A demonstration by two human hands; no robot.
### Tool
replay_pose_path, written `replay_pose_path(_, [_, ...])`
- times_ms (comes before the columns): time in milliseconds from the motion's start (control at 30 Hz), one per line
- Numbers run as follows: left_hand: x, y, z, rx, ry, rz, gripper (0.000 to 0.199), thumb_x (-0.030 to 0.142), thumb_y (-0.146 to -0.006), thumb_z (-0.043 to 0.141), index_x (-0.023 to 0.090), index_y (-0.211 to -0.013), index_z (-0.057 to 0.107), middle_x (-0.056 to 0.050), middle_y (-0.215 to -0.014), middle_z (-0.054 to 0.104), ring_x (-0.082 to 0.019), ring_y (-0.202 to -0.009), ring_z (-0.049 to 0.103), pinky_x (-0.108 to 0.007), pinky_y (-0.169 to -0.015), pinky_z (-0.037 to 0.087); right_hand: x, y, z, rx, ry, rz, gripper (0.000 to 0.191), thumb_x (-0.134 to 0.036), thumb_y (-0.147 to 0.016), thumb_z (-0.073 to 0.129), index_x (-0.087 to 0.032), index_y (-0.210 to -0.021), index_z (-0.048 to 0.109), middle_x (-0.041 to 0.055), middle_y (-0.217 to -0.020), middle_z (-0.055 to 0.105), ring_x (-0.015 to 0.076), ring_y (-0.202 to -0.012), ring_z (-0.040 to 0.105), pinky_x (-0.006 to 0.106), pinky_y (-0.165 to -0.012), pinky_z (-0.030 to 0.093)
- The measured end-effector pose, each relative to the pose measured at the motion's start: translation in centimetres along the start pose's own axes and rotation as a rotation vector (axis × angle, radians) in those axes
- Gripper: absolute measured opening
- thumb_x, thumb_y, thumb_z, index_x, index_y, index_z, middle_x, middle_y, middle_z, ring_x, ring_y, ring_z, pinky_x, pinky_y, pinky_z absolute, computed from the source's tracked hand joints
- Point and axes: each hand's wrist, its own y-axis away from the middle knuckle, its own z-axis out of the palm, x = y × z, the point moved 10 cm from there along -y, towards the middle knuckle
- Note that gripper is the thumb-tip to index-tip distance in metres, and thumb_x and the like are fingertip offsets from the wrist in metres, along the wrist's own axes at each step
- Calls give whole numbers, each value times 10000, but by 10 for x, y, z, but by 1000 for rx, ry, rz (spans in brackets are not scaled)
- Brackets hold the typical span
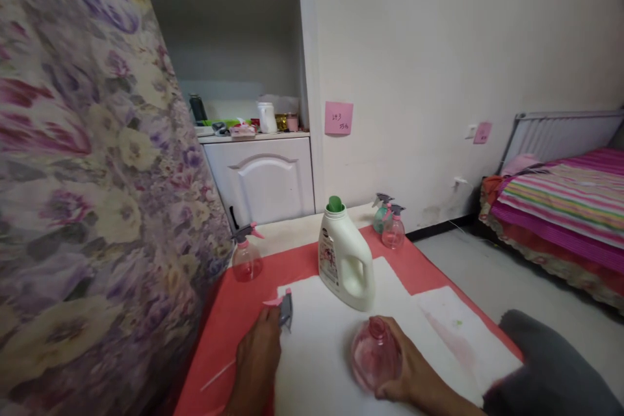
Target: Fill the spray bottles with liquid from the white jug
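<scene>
My left hand (256, 361) is closed around a grey and pink trigger spray head (286, 311) at the table's left side. A thin white tube (218, 376) shows to the left of that hand; I cannot tell if it joins the spray head. My right hand (407, 367) wraps the right side of a round, clear pink spray bottle (373, 357), whose neck is uncovered. The bottle is over the white sheet (312, 344). Beyond both hands stands a large cream detergent jug (344, 260) with a green piece (334, 203) in its mouth.
A pink spray bottle (247, 261) stands at the table's left edge. Another pink one (392, 231) and a green one (381, 218) stand at the back right. A stained paper (453, 331) lies on the red cover (209, 318). A floral curtain (97, 175) hangs close on the left.
</scene>
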Motion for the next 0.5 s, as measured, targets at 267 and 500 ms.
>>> replay_pose_path(267, [39, 48, -77, 342, 411, 82, 322, 349, -875, 409, 212, -1135, 541, -87, -1171, 606, -238, -1001, 607, -331, -828, 470, 20, 17, -19, 55, -56, -22, 858, -59, -420, 747, -254, -1214, 486, 38, -1174, 599, 314, -1153, 544, 412, -995, 415])
replay_pose_path(500, [87, 108, -117, 500, 1054, -27, 422, 515, -757, 642, 228, -1061, 586, -12, -946, 673, -188, -853, 623, -262, -774, 497, 26, 18, -21, 52, 5, -41, 927, -87, -450, 782, -248, -1290, 426, 76, -1317, 553, 289, -1235, 512, 406, -1069, 375])
